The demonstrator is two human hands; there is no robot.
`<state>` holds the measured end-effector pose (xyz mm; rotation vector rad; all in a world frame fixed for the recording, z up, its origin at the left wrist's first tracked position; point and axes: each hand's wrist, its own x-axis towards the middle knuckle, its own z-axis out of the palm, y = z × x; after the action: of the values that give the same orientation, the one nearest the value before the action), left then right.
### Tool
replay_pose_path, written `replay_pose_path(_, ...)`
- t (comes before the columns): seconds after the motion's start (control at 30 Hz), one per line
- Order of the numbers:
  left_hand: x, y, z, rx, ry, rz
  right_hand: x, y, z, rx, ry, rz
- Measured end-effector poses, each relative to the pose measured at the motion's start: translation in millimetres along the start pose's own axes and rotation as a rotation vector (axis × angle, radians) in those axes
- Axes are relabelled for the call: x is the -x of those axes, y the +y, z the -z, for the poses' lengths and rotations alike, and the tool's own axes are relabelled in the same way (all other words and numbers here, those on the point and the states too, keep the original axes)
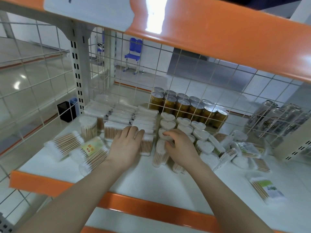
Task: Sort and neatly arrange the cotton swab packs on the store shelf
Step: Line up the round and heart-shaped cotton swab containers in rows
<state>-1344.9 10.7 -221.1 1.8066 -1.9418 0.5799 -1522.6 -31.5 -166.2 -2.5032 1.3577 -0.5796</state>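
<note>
White shelf [151, 184] with an orange front lip fills the view, backed by a wire grid [185, 101] through which a tiled floor and a blue chair [133, 54] show. Behind the grid stand gold cans [183, 106] in rows, with clear jars [276, 118] to their right.

Flat swab packs [127, 118] stand in three tidy rows at the back left of the shelf. Right of them, heart-lidded tubs [183, 125] stand in rough rows, and further right a loose heap [235, 148] of tubs and packs lies tumbled. Two packs [79, 148] lie flat at the left, beside a round tub [88, 128]. One green-labelled pack [265, 190] lies alone near the right front edge.

Left hand [125, 145] lies flat, fingers straight, pressing on the front packs of the rows. Right hand [180, 145] curls its fingers round the top of a front tub [161, 153] in the leftmost heart row.
</note>
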Motion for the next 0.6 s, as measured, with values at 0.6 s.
replay_pose_path(0.6,37,-27,59,0.095,-0.076,0.049,1,-36,-11,-0.063,0.06,0.164)
